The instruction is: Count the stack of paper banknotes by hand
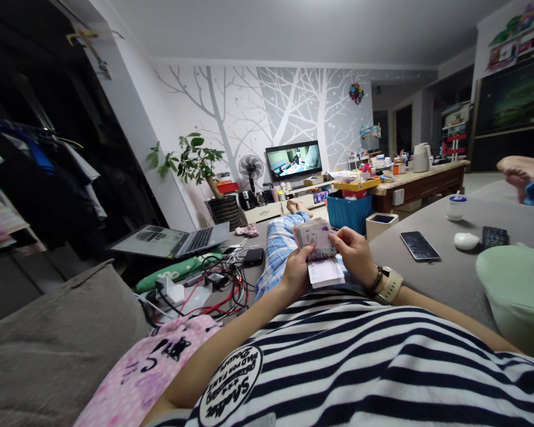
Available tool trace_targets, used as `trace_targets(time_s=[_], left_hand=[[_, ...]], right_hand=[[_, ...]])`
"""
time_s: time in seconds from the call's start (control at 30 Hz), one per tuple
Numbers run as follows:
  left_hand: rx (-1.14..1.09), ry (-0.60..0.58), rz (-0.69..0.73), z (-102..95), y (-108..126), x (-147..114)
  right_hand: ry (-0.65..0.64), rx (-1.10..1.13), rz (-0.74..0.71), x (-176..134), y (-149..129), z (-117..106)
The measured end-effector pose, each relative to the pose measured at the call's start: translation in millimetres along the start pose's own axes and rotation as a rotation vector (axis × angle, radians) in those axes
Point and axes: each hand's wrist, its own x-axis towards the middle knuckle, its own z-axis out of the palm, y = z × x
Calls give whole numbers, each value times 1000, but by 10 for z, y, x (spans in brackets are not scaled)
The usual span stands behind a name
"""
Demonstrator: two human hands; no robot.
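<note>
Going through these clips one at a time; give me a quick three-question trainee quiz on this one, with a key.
1. What do the left hand and right hand both touch? (A) a phone (B) a stack of printed notes (C) a remote
2. True or false: the laptop stands open.
3. Fill in: the watch sits on the person's ____ wrist.

Key: 1. B; 2. True; 3. right

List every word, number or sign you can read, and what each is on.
"5" on the paper notes; finer print too small.
"FOR FAME" on the shirt patch; other words uncertain.
"6", apparently, on the wall decoration.
Too small or blurred: laptop screen, television, white tub.
</note>
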Motion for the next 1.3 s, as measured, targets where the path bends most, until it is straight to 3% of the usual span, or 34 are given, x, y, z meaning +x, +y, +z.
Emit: trace_targets(time_s=[0.3,0.63,1.3], left_hand=[[-66,-28,-79,6,15,48],[10,-51,-20,-17,25,39],[2,-74,-7,-31,24,52]], right_hand=[[45,-67,-70,-54,-117,-13],[13,-61,-196,-129,-239,-43],[-41,46,-155,-134,-221,-56]])
